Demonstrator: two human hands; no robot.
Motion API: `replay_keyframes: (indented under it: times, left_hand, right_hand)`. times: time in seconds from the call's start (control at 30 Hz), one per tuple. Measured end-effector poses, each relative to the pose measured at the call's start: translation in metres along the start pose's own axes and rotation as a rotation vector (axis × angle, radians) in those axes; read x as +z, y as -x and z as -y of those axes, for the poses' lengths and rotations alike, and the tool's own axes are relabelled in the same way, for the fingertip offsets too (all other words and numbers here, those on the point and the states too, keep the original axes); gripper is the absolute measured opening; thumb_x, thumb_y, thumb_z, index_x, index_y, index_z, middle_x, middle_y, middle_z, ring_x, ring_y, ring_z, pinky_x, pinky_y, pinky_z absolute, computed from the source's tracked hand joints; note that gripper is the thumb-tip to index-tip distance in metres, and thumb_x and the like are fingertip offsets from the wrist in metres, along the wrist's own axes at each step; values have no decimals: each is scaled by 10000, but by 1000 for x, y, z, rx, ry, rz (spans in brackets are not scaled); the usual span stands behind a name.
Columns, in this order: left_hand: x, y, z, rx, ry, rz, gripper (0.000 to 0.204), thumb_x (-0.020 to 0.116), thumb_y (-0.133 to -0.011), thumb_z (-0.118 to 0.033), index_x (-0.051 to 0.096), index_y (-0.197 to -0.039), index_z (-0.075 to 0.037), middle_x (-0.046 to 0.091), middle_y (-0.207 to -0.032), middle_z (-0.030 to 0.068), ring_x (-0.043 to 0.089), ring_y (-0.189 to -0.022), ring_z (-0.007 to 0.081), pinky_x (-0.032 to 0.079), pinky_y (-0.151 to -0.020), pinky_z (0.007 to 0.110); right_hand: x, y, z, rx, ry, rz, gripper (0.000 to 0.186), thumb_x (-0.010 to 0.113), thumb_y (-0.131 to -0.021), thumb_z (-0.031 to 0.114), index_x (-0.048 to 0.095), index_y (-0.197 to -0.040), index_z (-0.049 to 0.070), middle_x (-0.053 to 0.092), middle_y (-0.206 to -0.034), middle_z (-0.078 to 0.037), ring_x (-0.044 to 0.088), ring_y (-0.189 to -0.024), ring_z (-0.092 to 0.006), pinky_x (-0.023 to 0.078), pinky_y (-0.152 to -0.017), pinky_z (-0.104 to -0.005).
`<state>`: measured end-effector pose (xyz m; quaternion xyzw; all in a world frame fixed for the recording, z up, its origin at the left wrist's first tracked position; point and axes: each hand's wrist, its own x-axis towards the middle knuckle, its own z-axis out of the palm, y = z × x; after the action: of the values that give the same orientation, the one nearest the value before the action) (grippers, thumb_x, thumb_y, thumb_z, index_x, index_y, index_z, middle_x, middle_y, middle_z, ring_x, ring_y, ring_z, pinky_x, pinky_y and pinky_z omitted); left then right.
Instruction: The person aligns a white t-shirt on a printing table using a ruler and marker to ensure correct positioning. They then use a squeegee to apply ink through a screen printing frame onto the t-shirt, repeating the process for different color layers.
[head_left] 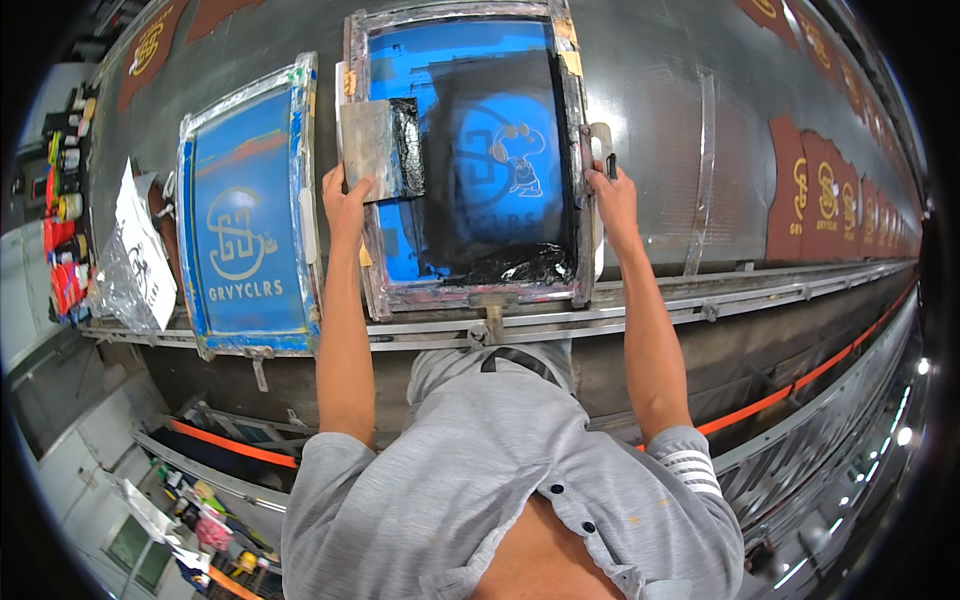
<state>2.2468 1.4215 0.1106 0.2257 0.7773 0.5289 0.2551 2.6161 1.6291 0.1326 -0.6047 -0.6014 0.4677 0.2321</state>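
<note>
A screen-printing frame (pixel 580 200) with blue mesh lies on the long table before me, its mesh largely smeared with black ink. A wet pool of black ink (pixel 520 265) sits along its near edge. My left hand (pixel 345 205) is closed on a wooden squeegee (pixel 368 150) at the frame's left side, the thumb on top. Black ink coats the squeegee's right edge. Over at the right side, my right hand (pixel 612 205) is closed around the frame's edge, by a light tab and a small black piece. Its fingertips are partly hidden.
Left of my frame lies a second blue screen (pixel 240 220). Beyond it are a white printed sheet (pixel 140 250) and crumpled plastic. Brown printed pieces (pixel 820 190) line the table at right. A metal rail (pixel 640 312) runs along the near edge.
</note>
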Motion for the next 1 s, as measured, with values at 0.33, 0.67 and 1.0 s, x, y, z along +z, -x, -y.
replay_keyframes:
  times: [0.33,0.67,1.0]
  left_hand:
    - [2,0,10,86,-112,-64,544,738,-805,-151,626,-1298,49,543,-1244,124,559,-1154,238,428,-1008,333]
    - [3,-1,12,95,-102,-77,528,728,-799,-155,637,-1277,50,555,-1246,131,558,-1148,243,429,-1000,338]
    - [3,0,7,124,-127,-79,518,724,-794,-158,653,-1275,22,581,-1241,151,558,-1160,260,415,-1024,353]
  right_hand:
    - [-1,-4,-1,19,12,49,338,657,-888,169,710,-1144,-45,711,-911,-53,600,-841,-129,473,-794,-297]
    - [3,-2,-7,-48,16,-27,362,661,-863,246,723,-1078,-38,707,-788,-156,639,-727,-224,488,-707,-359]
    - [4,-4,-10,-36,29,-32,373,669,-853,255,725,-1079,-36,692,-750,-156,633,-703,-223,486,-688,-373]
